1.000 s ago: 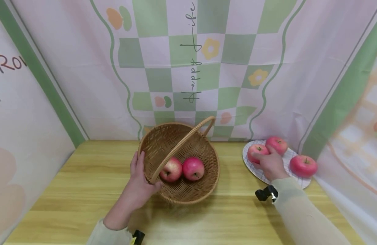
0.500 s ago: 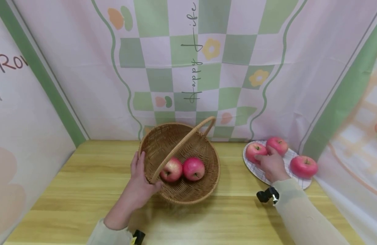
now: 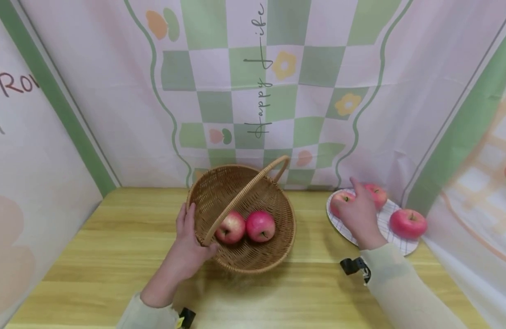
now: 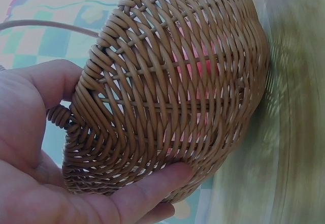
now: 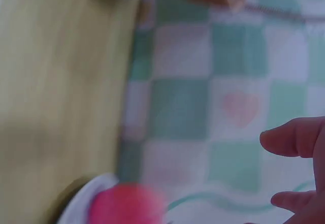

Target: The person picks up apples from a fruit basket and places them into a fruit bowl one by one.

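Your left hand (image 3: 189, 253) grips the wicker basket (image 3: 213, 194) at its left rim, near one foot of the handle (image 3: 245, 191), with fingers against the outer weave. Inside, a paler red apple (image 3: 232, 228) and a deeper red apple (image 3: 260, 226) sit side by side, the paler one partly under the handle. Off to your right, your right hand (image 3: 360, 221) is above the checked plate (image 3: 384, 218), its index finger extended and its thumb well spread from the other finger in the wrist view; you have hold of nothing there. It partly hides the near-left apple (image 3: 339, 199) and the back apple (image 3: 378, 195), while the right-hand apple (image 3: 408, 224) lies at the plate's right edge. Basket and plate stand well apart on the wooden surface (image 3: 302, 292), before a green-and-white checkered cloth (image 3: 318, 100) printed "Happy Life".
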A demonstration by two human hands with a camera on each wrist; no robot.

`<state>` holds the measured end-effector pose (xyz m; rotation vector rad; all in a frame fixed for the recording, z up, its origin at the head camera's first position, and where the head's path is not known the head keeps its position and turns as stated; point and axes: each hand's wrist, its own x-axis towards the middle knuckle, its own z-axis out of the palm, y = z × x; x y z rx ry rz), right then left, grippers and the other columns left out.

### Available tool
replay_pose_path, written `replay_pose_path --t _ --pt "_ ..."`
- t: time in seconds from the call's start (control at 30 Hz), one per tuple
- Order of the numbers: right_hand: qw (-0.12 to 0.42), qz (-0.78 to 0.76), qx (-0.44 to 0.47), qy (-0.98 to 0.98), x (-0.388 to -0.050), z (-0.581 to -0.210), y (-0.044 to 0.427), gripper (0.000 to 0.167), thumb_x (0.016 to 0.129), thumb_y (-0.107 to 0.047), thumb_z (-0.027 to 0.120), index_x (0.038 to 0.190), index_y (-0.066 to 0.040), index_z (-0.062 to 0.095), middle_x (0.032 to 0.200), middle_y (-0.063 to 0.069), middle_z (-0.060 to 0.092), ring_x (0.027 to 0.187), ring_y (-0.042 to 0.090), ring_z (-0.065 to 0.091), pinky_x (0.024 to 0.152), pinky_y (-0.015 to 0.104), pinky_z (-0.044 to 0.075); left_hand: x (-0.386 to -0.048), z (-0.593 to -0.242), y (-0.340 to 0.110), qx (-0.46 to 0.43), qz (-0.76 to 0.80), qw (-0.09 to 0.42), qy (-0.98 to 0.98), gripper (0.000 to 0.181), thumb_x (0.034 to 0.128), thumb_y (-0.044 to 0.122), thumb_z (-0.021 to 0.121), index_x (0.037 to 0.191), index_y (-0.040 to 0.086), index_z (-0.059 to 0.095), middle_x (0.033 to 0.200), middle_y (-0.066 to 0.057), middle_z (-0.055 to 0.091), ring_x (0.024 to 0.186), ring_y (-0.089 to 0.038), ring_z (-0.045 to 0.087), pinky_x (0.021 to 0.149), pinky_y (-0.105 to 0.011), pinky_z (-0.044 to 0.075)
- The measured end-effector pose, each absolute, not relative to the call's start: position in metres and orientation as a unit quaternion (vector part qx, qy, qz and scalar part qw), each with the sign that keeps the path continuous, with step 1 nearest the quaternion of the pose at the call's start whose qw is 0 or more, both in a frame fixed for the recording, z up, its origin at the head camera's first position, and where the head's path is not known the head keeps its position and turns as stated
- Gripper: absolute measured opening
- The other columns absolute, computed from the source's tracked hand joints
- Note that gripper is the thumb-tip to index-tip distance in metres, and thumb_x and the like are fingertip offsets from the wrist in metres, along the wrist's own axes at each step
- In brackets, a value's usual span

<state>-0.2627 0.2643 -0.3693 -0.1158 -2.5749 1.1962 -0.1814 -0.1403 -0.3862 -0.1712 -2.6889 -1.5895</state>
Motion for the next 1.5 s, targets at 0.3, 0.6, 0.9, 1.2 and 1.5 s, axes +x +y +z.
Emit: replay_pose_path --t 0.3,0.6,0.9,1.2,1.5 --pt "0.097 0.414 0.123 -0.897 -0.226 -0.343 0.188 0.082 0.089 -0.023 0.072 0.159 -0.019 0.029 0.159 0.014 0.029 0.126 0.045 0.046 0.092 0.057 0.047 -0.184 -0.388 -0.139 -0.049 -0.511 0.002 -0.858 0.116 0.0803 0.010 0.076 0.160 0.016 -0.008 0.161 -0.006 -0.022 0.133 -0.049 0.035 0.096 -0.050 0.044" --pt "-0.035 0.578 0.216 -0.786 -0.208 -0.358 0.131 0.087 0.081 -0.016 0.084 0.154 -0.032 0.038 0.155 0.007 0.036 0.128 0.035 0.049 0.093 0.044 0.050 -0.186 -0.390 -0.139 -0.047 -0.512 0.004 -0.858 0.116 0.0797 0.009 0.076 0.160 0.017 -0.008 0.161 -0.006 -0.022 0.134 -0.049 0.033 0.095 -0.049 0.045" --pt "-0.064 0.521 0.251 -0.813 -0.214 -0.386 0.099 0.087 0.080 -0.009 0.082 0.153 -0.027 0.040 0.160 -0.001 0.027 0.135 0.032 0.040 0.096 0.049 0.046 -0.186 -0.391 -0.140 -0.049 -0.513 0.006 -0.857 0.116 0.0795 0.008 0.075 0.160 0.017 -0.008 0.161 -0.006 -0.022 0.136 -0.049 0.029 0.099 -0.053 0.041" --pt "-0.039 0.454 0.281 -0.845 -0.223 -0.393 0.091 0.091 0.078 -0.011 0.083 0.154 -0.029 0.038 0.162 -0.004 0.020 0.145 0.024 0.020 0.110 0.048 0.028 -0.184 -0.390 -0.140 -0.056 -0.509 0.003 -0.859 0.116 0.0800 0.008 0.074 0.160 0.017 -0.010 0.161 -0.006 -0.023 0.136 -0.050 0.029 0.099 -0.055 0.041" --pt "-0.038 0.379 0.307 -0.872 -0.239 -0.398 0.079 0.085 0.077 -0.014 0.083 0.152 -0.020 0.044 0.161 0.011 0.021 0.144 0.030 0.024 0.109 0.048 0.030 -0.184 -0.390 -0.140 -0.061 -0.502 0.007 -0.863 0.115 0.0809 0.009 0.075 0.160 0.014 -0.009 0.161 -0.009 -0.023 0.137 -0.051 0.027 0.101 -0.057 0.038"
